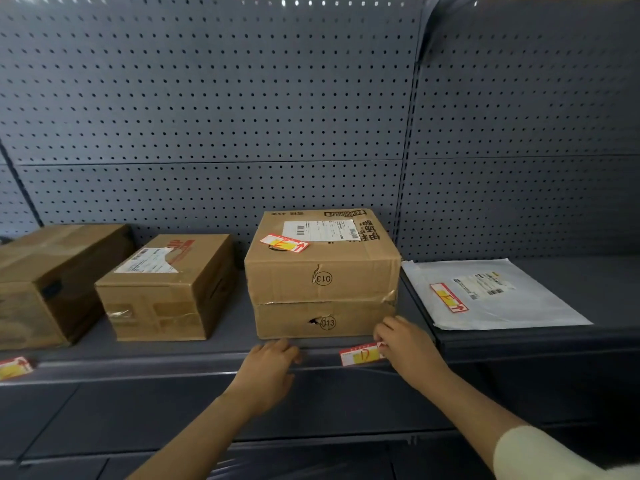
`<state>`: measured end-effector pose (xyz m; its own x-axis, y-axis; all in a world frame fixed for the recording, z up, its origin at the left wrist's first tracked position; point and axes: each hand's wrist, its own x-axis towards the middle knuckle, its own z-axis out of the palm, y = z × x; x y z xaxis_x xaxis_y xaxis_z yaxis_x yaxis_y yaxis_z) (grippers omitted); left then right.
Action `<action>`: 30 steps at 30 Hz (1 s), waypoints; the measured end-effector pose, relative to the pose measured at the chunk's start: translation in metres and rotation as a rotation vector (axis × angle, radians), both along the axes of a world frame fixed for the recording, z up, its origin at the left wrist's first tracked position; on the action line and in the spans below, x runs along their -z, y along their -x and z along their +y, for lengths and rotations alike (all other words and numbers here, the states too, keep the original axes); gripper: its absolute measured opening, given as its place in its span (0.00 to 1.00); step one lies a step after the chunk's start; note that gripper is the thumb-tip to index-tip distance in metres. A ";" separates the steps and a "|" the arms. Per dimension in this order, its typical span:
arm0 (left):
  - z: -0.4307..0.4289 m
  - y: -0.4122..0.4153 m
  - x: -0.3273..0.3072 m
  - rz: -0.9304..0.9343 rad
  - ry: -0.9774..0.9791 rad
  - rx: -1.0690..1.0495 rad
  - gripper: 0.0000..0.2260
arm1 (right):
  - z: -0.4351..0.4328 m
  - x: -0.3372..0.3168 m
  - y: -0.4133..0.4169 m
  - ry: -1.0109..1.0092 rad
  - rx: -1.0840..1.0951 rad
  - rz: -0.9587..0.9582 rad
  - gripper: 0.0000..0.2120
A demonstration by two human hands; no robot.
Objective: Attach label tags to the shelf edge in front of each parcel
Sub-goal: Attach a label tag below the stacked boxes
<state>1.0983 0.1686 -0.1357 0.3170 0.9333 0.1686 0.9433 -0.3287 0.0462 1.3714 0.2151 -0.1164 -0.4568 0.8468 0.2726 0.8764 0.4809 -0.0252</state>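
**Tag going on crooked? Centre parcel's label is only held at one end**

Far left, a red-and-yellow paper label tag sits on the dark grey metal shelf edge below a large brown cardboard box. The smaller brown cardboard box next along has no tag showing in front of it.

Centre, we have the stack of two brown cardboard boxes marked 013, with a spare tag lying on top. Below the stack's right corner the working label tag lies against the shelf edge, slightly tilted.

The danger, as I read it, is that only one end is held. Let go before the length is smoothed down and the free left end may lift or set askew. It also sits off-centre, close to the next bay, so it could be taken for the white plastic mailer bag, whose own mailer tag rests loose on top.

Now the hands. The left hand is palm down, its fingers loosely bent over the shelf lip, touching it and holding nothing, apart from the working tag. The right hand reaches in from the right, its bent fingers pinching the tag's right end, which they hide.
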 end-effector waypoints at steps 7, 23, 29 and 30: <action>-0.004 0.003 0.002 0.018 0.005 -0.003 0.13 | -0.006 0.005 -0.003 -0.030 -0.018 -0.005 0.05; -0.035 0.051 -0.004 0.026 0.036 -0.138 0.13 | -0.010 -0.021 0.017 0.039 -0.091 0.255 0.04; -0.057 0.091 -0.005 0.015 0.053 -0.223 0.13 | -0.019 -0.039 0.065 -0.018 -0.219 0.327 0.03; -0.060 0.100 -0.005 0.009 0.052 -0.240 0.13 | -0.021 -0.041 0.076 -0.020 -0.231 0.345 0.02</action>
<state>0.9986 0.1082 -0.1309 0.0868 0.9894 0.1163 0.9945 -0.0929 0.0485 1.2957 0.1943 -0.0753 -0.5134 0.7255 0.4585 0.6869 0.6676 -0.2873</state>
